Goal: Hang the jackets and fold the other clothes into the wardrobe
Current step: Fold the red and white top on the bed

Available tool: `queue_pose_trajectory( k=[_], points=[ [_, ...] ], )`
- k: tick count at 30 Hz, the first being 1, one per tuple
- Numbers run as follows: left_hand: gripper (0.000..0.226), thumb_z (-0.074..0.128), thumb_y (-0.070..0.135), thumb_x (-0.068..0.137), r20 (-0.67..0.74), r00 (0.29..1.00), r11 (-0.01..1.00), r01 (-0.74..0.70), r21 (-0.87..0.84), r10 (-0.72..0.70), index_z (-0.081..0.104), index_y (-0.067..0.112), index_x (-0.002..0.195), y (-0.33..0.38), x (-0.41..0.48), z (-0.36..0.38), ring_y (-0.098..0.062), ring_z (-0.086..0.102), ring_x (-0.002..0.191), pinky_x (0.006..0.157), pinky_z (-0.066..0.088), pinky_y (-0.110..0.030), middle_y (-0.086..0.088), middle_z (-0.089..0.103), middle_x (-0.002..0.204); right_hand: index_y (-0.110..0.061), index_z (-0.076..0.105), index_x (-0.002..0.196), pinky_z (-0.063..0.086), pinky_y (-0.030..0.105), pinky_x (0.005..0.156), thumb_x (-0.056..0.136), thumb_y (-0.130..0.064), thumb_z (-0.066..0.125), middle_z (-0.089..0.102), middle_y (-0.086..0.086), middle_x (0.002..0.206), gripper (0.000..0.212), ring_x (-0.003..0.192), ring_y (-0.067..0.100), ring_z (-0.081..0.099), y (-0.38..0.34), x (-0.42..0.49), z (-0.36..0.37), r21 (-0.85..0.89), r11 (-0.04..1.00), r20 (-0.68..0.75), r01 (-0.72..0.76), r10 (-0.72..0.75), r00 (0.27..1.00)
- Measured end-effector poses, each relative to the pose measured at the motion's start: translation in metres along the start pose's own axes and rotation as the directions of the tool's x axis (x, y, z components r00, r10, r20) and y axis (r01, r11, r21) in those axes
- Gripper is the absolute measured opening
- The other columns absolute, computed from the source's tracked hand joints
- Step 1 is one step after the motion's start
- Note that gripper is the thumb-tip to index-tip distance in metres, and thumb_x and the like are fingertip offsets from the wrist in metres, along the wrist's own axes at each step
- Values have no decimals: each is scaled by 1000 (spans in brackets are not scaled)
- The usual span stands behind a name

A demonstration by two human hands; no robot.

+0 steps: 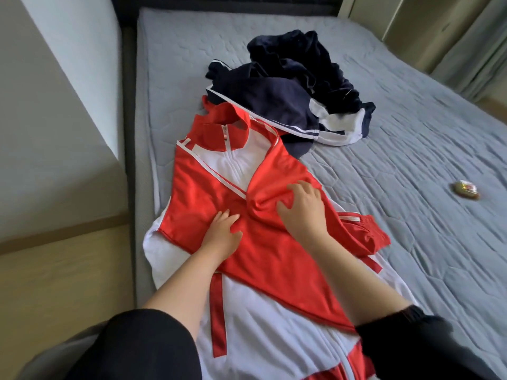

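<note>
A red and white zip jacket (247, 311) lies front up along the near left part of the grey bed (411, 149), collar pointing away from me. Both red sleeves are folded across its chest. My left hand (220, 234) presses flat on the left sleeve where the two sleeves cross. My right hand (303, 207) rests on the right sleeve with its fingertips digging into the bunched fabric. Beyond the collar sits a heap of navy and white clothes (296, 86).
A small round gold and red object (465, 190) lies on the bed at the right. A pale wall and wooden floor (63, 283) run along the bed's left edge. Cream panels (428, 26) stand at the far right.
</note>
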State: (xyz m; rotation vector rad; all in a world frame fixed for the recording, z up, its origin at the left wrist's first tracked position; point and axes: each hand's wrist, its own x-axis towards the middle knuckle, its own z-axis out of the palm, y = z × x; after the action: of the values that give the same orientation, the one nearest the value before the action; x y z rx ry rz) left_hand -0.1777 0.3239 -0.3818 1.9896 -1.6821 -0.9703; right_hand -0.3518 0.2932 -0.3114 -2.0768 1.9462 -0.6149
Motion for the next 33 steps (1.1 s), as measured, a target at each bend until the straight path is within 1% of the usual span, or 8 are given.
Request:
queue_pose_trajectory(
  k=[6,10,15,17,19,21,29,33],
  points=[
    [42,57,18,91,-35,997,987,62,-151,-68,55,15,133,2,-13,-2,-16,37,136,109,24,-22,-4,43,147,-7,48,124,34,46,102,79,-63,58,55,15,129,73,125,34,43,80,17,5,-178,870,26,-460,471,882],
    [31,56,16,92,-30,985,916,148,-373,-171,64,11,122,6,-21,-5,-16,59,109,88,40,-20,-4,65,120,-8,64,110,41,37,89,92,-44,52,64,15,115,43,112,33,53,102,-1,-1,-380,919,236,-104,205,950],
    [31,47,21,97,159,927,543,331,-772,-339,57,9,124,17,-31,-12,-12,58,78,65,41,-23,-4,63,101,0,57,78,32,32,62,96,-24,54,57,14,71,30,70,30,54,60,4,-41,189,969,257,-160,109,960],
    [38,39,29,100,262,915,375,369,-850,-307,51,10,131,18,-39,-18,-18,59,89,73,41,-26,-10,61,115,-1,60,84,44,32,58,97,-21,53,59,13,68,25,62,26,57,36,4,-60,685,568,422,-457,203,884],
    [50,29,40,102,365,906,204,406,-891,-214,43,8,137,21,-48,-26,-27,54,114,93,41,-34,-16,53,134,-3,64,99,58,36,65,97,-17,50,69,13,85,20,71,23,68,20,-3,-71,741,55,665,-669,83,743],
    [61,23,47,101,454,879,93,469,-878,-145,41,4,139,26,-58,-36,-31,44,129,97,41,-34,-21,45,140,-1,63,110,55,38,82,93,-13,51,67,14,101,24,84,23,67,10,-17,-70,638,-48,770,-769,3,638],
    [56,30,59,95,511,857,375,498,-782,-72,59,12,107,33,-66,-31,-15,65,62,61,45,-26,-5,69,76,-6,62,90,56,28,49,92,-14,53,69,11,62,12,49,18,66,7,-65,-26,492,-50,845,-869,270,462],
    [39,43,56,93,559,822,572,511,-641,-108,60,21,99,25,-71,-26,-8,60,53,55,41,-21,5,66,66,-5,63,92,56,33,59,90,-11,57,71,12,68,9,54,20,69,10,-77,-19,477,-66,860,-876,237,451]
  ],
)
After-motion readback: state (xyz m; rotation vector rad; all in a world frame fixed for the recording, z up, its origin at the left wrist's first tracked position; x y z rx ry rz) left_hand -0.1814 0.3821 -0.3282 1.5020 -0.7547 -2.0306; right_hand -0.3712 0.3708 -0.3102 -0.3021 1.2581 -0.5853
